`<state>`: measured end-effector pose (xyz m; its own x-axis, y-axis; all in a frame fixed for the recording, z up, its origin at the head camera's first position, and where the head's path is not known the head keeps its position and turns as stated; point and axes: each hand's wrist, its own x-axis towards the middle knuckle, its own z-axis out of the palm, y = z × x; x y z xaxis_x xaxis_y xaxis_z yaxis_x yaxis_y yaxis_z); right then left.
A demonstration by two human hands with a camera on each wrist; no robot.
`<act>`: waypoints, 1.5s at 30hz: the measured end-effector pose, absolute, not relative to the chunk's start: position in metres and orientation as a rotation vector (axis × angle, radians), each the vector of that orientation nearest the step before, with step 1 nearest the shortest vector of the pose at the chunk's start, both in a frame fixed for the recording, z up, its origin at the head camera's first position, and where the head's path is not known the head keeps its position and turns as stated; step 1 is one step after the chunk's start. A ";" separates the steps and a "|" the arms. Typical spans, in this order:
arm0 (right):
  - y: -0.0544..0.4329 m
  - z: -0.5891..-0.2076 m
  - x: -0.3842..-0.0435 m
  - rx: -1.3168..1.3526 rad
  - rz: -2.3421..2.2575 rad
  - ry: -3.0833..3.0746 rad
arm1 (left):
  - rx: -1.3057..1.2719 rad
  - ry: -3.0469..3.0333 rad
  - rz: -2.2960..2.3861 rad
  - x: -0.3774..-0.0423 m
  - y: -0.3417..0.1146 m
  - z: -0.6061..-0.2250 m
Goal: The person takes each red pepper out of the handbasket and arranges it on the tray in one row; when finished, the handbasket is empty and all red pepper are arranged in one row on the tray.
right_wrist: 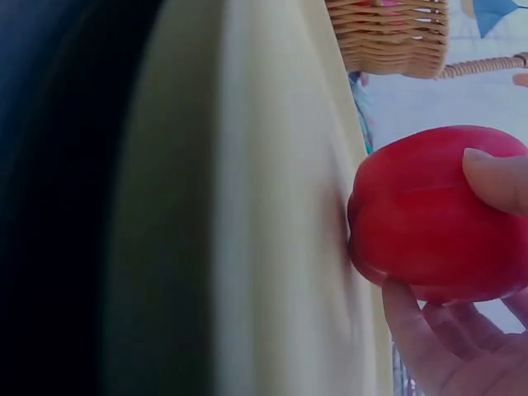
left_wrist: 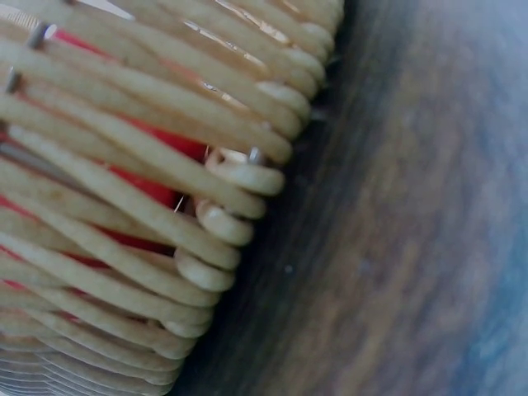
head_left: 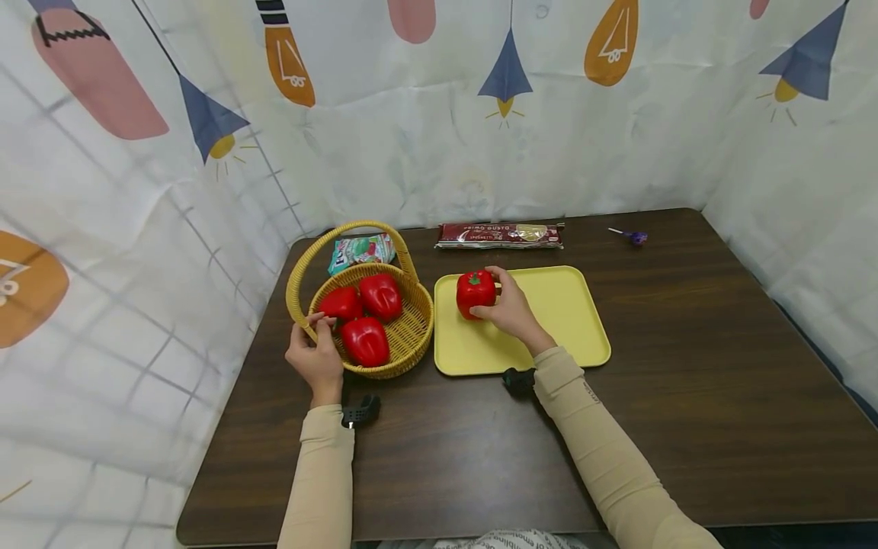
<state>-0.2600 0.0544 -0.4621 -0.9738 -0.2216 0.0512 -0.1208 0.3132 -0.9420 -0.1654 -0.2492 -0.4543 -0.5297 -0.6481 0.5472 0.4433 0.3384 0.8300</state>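
My right hand [head_left: 511, 311] holds a red bell pepper [head_left: 476, 294] with a green stem over the left part of a yellow tray [head_left: 590, 352]. In the right wrist view, thumb and fingers sit around the pepper [right_wrist: 437, 214], which is close over the tray surface. My left hand [head_left: 317, 358] pinches the near left side of a yellow wicker basket [head_left: 414, 328], where the raised handle meets the rim. Three more red bell peppers [head_left: 366, 341] lie inside the basket. The left wrist view shows the basket's woven wall [left_wrist: 124, 190] close up, with red showing through the gaps.
Behind the basket lies a light green and blue snack packet [head_left: 362, 253]. A dark red wrapped package [head_left: 501, 235] lies behind the tray, and a purple lollipop [head_left: 636, 238] is at the back right. Printed curtains [head_left: 411, 152] hang along the back and sides of the dark wooden table [head_left: 686, 396].
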 end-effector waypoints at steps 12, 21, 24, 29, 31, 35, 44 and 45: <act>0.043 -0.469 -0.257 -0.449 -1.672 2.641 | 0.212 -1.630 -1.393 -0.165 -0.249 -0.454; 0.037 -0.468 -0.252 -0.533 -1.664 2.598 | 0.200 -1.629 -1.393 -0.164 -0.250 -0.455; 0.036 -0.466 -0.251 -0.547 -1.705 2.563 | 0.201 -1.629 -1.390 -0.164 -0.249 -0.454; 0.031 -0.467 -0.251 -0.508 -1.755 2.528 | 0.200 -1.634 -1.386 -0.164 -0.249 -0.454; 0.028 -0.468 -0.251 -0.498 -1.761 2.526 | 0.195 -1.634 -1.386 -0.164 -0.250 -0.454; 0.024 -0.470 -0.250 -0.490 -1.756 2.539 | 0.205 -1.637 -1.359 -0.164 -0.249 -0.455; 0.020 -0.471 -0.255 -0.508 -1.712 2.555 | 0.229 -1.638 -1.289 -0.164 -0.247 -0.453; 0.020 -0.471 -0.255 -0.507 -1.708 2.556 | 0.232 -1.635 -1.281 -0.164 -0.248 -0.453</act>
<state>-0.2554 0.0196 -0.4708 -0.9466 -0.2813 0.1573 -0.2530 0.3459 -0.9035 -0.1637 -0.2476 -0.4526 -0.4775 -0.6624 0.5772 0.4021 0.4194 0.8139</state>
